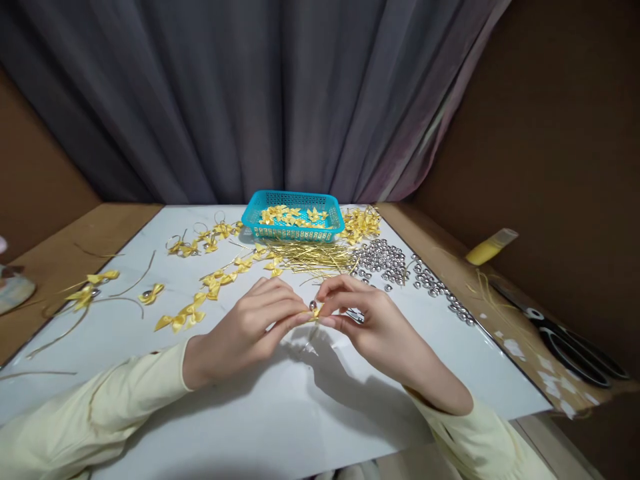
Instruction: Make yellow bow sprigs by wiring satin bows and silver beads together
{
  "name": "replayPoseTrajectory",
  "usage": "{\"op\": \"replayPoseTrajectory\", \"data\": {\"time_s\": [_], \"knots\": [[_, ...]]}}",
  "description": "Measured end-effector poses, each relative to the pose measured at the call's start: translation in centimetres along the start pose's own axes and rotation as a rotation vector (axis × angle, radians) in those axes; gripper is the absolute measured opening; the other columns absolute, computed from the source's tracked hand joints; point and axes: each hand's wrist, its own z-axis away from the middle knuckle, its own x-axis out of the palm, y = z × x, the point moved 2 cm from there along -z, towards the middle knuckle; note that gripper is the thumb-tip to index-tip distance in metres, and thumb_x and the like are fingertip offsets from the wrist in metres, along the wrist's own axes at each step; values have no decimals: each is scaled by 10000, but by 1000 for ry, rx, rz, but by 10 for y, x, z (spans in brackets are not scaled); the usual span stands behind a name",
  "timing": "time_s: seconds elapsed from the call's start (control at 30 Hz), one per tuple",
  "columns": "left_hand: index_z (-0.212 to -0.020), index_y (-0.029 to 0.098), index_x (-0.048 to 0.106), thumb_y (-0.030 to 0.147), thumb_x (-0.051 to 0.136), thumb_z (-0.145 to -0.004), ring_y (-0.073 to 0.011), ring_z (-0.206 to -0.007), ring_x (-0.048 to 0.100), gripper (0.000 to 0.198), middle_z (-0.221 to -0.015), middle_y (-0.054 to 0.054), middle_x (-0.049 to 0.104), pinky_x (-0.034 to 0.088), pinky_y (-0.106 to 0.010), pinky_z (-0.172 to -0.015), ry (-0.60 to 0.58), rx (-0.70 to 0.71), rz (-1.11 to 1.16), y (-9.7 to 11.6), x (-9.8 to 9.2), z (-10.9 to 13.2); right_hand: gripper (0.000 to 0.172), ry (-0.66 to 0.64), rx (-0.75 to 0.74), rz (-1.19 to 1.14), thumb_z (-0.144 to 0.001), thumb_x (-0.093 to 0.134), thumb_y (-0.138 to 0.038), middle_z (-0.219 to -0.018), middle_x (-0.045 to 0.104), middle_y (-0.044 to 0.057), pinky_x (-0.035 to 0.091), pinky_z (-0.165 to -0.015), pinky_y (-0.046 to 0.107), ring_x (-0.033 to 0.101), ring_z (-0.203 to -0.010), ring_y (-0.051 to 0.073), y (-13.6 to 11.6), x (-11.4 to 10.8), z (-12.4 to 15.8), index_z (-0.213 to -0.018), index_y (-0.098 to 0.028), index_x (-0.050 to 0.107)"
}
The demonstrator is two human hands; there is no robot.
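Note:
My left hand and my right hand meet above the middle of the white board. Both pinch a small yellow ribbon bow from its two sides, fingertips close together. A shiny silver bead sits at the bow's upper side, between the fingers; how it is fixed is too small to tell. Just beyond the hands lies a pile of gold wire ties. A line of yellow bows runs past my left hand, and loose silver beads lie beyond my right hand.
A blue plastic basket with yellow bows stands at the back, a bow heap beside it. Bows with beads and wire lie at left. Black-handled scissors, paper scraps and a yellow-filled tube lie at right.

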Motion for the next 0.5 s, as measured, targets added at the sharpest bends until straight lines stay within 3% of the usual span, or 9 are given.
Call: {"op": "replayPoseTrajectory", "data": {"time_s": [0.1, 0.5], "knots": [[-891, 138, 606, 64, 531, -884, -159, -776, 544, 107, -823, -45, 662, 411, -316, -739, -10, -28, 28, 0, 0, 0, 208, -6, 8, -7, -761, 586, 35, -870, 615, 57, 455, -660, 257, 591, -794, 150, 1, 2, 0, -674, -148, 634], [-816, 127, 637, 76, 550, -868, -159, -710, 563, 114, -758, -47, 679, 428, -321, -708, 14, -107, 115, 2, 0, -3, 169, -51, 69, -205, -767, 599, -17, -831, 609, 38, 460, -672, 261, 581, -774, 137, 11, -1, -3, -677, -151, 648]]}}
